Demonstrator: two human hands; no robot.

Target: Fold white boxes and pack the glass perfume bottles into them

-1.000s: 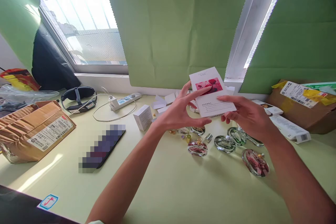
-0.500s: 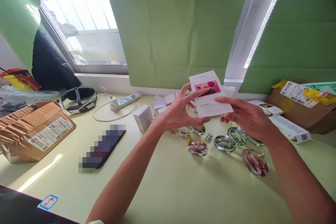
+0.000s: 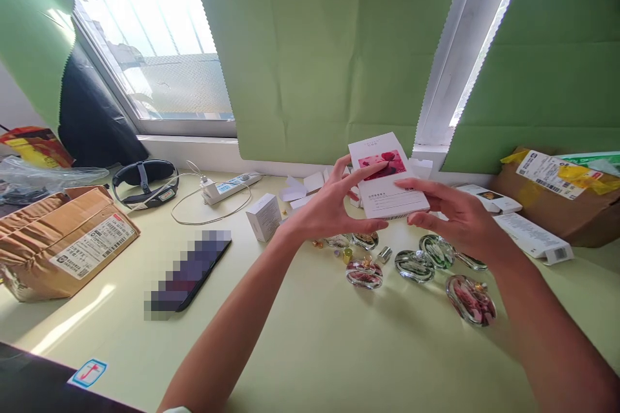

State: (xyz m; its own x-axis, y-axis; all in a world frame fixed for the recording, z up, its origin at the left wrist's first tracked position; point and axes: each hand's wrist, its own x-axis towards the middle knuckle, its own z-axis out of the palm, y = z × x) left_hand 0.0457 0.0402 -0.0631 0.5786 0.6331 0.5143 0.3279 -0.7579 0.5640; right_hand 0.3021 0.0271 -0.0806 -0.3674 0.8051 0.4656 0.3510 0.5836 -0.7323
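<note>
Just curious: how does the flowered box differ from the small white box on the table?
The flowered box is held by left hand and right hand; the small white box stands on the table. The flowered box bears a red picture; the small white box shows none. Both are white.

head-worn view, facing forward and down, near table (image 3: 314,348)

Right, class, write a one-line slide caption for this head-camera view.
A white flower-printed box held by left hand and right hand above glass bottles on a green table.
</note>
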